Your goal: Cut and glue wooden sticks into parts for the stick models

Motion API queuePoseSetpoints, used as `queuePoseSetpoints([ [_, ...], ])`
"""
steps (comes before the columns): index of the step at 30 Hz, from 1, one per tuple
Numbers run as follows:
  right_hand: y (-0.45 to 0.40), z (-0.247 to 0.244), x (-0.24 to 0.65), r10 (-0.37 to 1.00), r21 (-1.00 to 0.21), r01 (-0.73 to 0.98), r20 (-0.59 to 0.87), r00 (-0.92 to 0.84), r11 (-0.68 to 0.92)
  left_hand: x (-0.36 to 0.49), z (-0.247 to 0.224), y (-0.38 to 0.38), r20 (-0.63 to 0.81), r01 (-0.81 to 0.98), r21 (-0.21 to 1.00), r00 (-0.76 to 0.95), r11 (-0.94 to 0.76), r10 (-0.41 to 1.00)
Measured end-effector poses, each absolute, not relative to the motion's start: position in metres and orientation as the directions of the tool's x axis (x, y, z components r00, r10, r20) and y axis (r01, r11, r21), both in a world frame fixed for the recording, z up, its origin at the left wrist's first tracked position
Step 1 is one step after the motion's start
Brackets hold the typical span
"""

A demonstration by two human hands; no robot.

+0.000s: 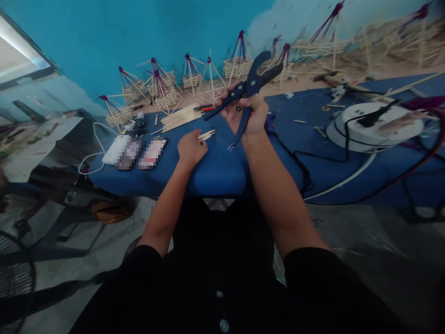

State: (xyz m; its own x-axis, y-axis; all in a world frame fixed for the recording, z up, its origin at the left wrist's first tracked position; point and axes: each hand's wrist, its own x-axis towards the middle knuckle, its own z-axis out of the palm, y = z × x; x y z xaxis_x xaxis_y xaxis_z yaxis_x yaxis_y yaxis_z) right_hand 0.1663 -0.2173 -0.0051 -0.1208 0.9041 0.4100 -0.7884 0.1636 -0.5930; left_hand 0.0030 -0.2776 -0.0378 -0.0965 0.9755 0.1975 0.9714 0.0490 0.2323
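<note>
Right hand: the fingers of the right hand (253, 115) are wrapped around a dark plier-like tool (253, 83), raised above the table (222, 178).
Plier-like tool: two curved prongs stand spread apart towards the upper right, beyond the fingers; the two long handles part below, one slanting left, the other down past the wrist, with thin metal tips near its end.
Left hand: the fingers of the left hand (192, 147) are curled in, holding a few short sticks (207, 135) whose ends poke out towards the tool, apart from it.
Stick bundle: long pale sticks (182, 117) lie side by side just beyond the left hand; a small red item (208, 108) near their right end is partly hidden by the tool.
Back edge: stick frames (164, 95) with dark purple tops stand in a row along the blue wall (194, 32); the tool's prongs block part of the view of them.
Left of the hands: two blurred-out flat items (152, 153) and a white device (116, 149) with a white cable.
Right of the hands: a black cable (278, 144) runs beside the right forearm to a round white unit (375, 130), well apart from the fingers.
</note>
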Motion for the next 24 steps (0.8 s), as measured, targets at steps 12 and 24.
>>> queuePoseSetpoints([
  [12, -0.220, 0.000, 0.170, 0.912, -0.686, -0.696, 0.395, -0.112, 0.212, -0.002, -0.020, -0.253, 0.084, 0.998, -0.052, 0.048, -0.044, 0.995],
  [24, -0.231, 0.004, 0.187, 0.845, -0.549, -0.745, 0.533, 0.037, 0.379, 0.021, -0.027, -0.169, 0.056, 0.908, -0.082, 0.415, -0.410, 0.908],
])
